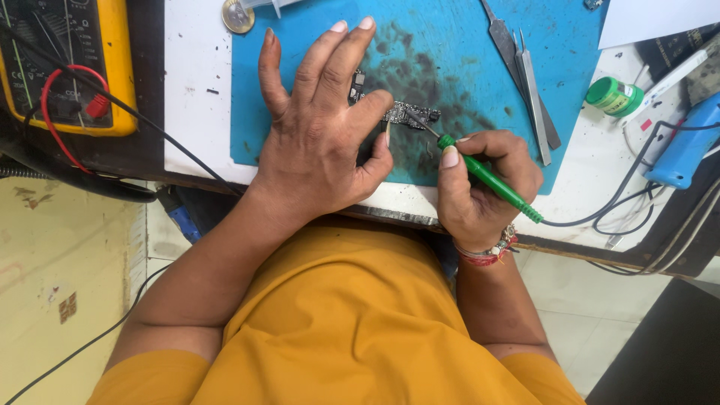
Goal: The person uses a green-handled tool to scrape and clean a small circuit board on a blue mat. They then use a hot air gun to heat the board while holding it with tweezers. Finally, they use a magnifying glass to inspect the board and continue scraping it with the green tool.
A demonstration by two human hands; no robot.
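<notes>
A small dark circuit board [409,114] lies on a stained blue work mat [450,45]. My left hand [322,127] rests over the board's left end, fingers spread; its thumb and index finger pinch a thin light strip, perhaps solder wire [388,133], beside the board. My right hand [484,187] grips a green soldering iron [491,180] like a pen. Its metal tip touches the board's right part. Part of the board is hidden under my left fingers.
Metal tweezers [529,90] lie on the mat's right side. A small green-capped jar [613,95] and a blue tool [686,146] sit at the right, with black cables [622,202]. A yellow multimeter [71,64] with red and black leads stands at the left; a coin [238,15] lies above.
</notes>
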